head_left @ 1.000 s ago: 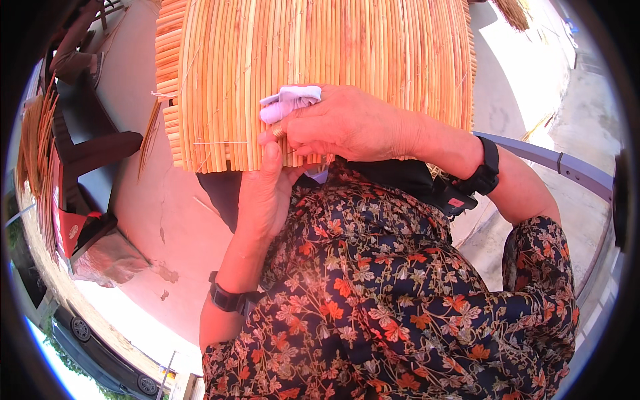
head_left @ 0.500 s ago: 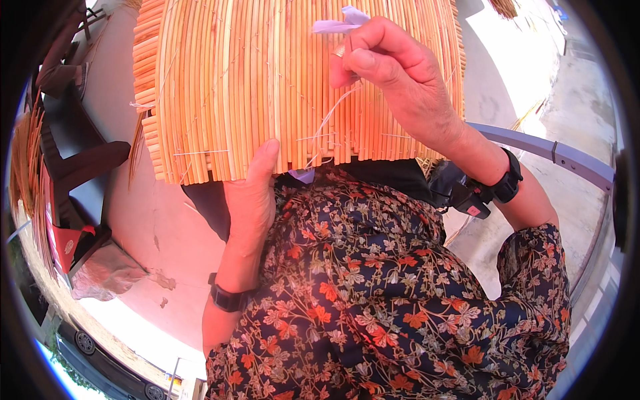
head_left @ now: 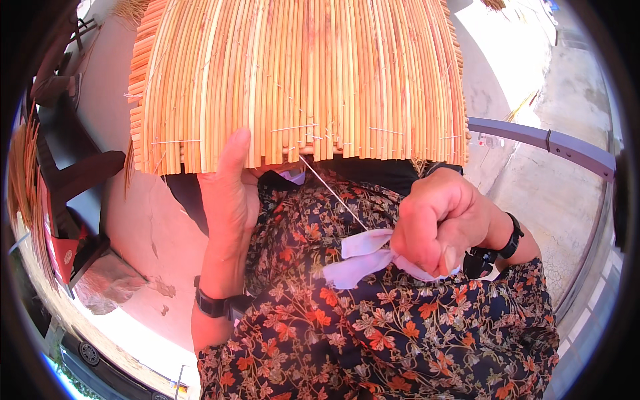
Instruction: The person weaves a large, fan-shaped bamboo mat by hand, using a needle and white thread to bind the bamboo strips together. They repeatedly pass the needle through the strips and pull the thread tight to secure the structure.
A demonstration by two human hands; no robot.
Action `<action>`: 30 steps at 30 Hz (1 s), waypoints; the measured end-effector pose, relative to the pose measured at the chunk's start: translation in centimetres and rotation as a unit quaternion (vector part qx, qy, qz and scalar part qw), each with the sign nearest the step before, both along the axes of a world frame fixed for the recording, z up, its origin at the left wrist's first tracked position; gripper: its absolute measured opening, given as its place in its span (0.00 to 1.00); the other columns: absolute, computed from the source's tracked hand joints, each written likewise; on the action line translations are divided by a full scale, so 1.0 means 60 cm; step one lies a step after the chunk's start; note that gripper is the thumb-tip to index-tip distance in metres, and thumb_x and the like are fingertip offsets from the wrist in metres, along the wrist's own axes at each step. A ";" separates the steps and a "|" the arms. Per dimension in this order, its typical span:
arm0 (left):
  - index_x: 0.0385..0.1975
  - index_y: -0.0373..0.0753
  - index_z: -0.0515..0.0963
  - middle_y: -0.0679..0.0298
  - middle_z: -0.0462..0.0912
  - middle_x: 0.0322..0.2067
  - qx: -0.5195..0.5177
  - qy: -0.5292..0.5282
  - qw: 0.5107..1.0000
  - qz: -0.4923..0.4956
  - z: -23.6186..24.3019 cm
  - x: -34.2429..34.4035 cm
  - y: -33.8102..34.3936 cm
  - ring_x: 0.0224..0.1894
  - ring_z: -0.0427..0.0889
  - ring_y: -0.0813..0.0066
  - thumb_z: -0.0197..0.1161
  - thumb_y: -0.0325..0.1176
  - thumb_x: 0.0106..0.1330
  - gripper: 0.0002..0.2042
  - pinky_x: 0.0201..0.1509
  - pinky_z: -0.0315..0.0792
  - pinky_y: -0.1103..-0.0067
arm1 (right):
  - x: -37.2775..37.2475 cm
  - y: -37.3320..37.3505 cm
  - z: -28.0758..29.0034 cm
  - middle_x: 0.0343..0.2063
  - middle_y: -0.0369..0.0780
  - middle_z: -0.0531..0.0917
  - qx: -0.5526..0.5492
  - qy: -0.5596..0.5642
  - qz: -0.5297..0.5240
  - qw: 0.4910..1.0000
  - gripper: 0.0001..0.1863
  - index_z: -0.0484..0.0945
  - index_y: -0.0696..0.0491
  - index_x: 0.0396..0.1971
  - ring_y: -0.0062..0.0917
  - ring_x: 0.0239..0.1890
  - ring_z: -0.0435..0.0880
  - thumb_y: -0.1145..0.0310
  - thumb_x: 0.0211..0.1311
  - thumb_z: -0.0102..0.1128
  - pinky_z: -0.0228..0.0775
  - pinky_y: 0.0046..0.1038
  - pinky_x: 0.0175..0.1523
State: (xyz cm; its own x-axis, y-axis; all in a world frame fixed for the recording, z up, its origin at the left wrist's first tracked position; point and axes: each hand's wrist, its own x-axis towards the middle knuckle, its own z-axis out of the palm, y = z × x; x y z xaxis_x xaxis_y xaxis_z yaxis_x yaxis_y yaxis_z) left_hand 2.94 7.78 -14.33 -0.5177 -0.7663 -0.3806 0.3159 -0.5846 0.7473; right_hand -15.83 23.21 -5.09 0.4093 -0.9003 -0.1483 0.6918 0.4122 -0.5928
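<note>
Pale floor to either side of left hand and right hand. Carries a dark bench and brownish lump leftward of the left hand, straw bundle far ahead, thin stalks ahead-right of the right hand.

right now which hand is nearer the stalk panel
Left: the left hand holds the stalk panel by its near edge; the right hand is apart from it, lower in view, holding lilac cloth.

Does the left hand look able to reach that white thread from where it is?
Probably yes: the left hand holds the reed mat at its near edge, close to where the taut white thread emerges, and nothing visible blocks the way between them. It might have to release the mat first.
</note>
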 end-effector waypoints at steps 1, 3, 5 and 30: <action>0.56 0.34 0.68 0.57 0.79 0.47 -0.003 -0.002 1.000 0.000 0.005 -0.002 -0.002 0.45 0.82 0.70 0.59 0.29 0.67 0.19 0.44 0.81 0.69 | 0.025 -0.010 -0.018 0.21 0.31 0.74 -0.027 0.018 0.093 0.995 0.10 0.74 0.58 0.29 0.10 0.18 0.71 0.68 0.65 0.61 0.61 0.14 0.23; 0.56 0.36 0.69 0.58 0.79 0.47 -0.006 0.001 1.000 0.004 0.006 -0.008 -0.006 0.44 0.82 0.70 0.59 0.30 0.68 0.18 0.42 0.82 0.69 | 0.061 -0.036 -0.037 0.21 0.31 0.74 0.018 0.007 0.190 0.982 0.10 0.74 0.57 0.31 0.09 0.19 0.71 0.65 0.67 0.59 0.60 0.14 0.21; 0.56 0.37 0.69 0.60 0.79 0.47 -0.008 0.010 1.000 0.015 -0.002 -0.019 -0.006 0.44 0.82 0.70 0.59 0.30 0.68 0.18 0.43 0.82 0.69 | 0.085 -0.052 -0.037 0.20 0.31 0.75 0.005 -0.055 0.166 0.985 0.10 0.74 0.58 0.32 0.09 0.19 0.72 0.66 0.66 0.59 0.60 0.14 0.20; 0.54 0.31 0.66 0.53 0.80 0.38 -0.029 -0.027 0.998 0.048 -0.004 -0.040 0.014 0.30 0.85 0.62 0.59 0.33 0.68 0.19 0.28 0.81 0.73 | -0.180 -0.115 -0.008 0.24 0.33 0.76 -0.049 0.539 -0.412 0.733 0.08 0.70 0.51 0.41 0.13 0.14 0.68 0.63 0.72 0.49 0.65 0.18 0.19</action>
State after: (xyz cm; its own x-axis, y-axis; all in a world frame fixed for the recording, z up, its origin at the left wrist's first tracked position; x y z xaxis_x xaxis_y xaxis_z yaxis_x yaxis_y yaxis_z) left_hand 0.52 8.61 -14.58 -0.4218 -0.8327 -0.3588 0.3267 -0.5087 0.7965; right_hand -26.64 16.33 -5.58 -0.5876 -0.8034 0.0961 -0.2103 0.0369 -0.9769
